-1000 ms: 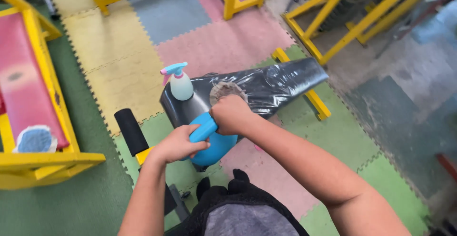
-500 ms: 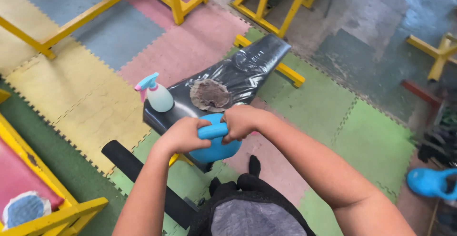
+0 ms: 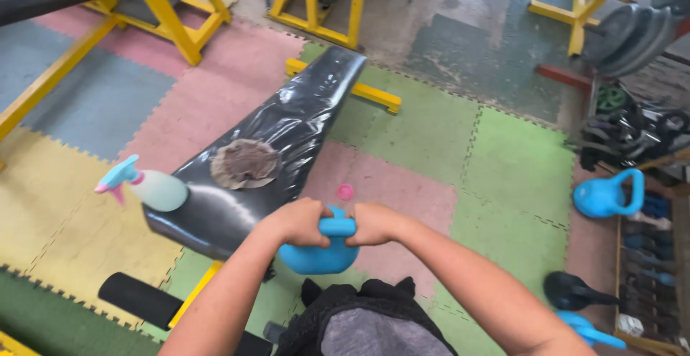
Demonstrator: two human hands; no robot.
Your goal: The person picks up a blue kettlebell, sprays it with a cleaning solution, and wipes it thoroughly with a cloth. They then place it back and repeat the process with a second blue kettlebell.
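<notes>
Both hands, left grip and right grip, are clenching the handle of a blue kettlebell hanging just below them; it is likely heavy, rigid, best held by that handle.

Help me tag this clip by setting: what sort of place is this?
Most likely a gym. A black padded bench stands on coloured foam floor tiles, weight plates hang on a yellow rack, and both hands grip a blue kettlebell.
</notes>
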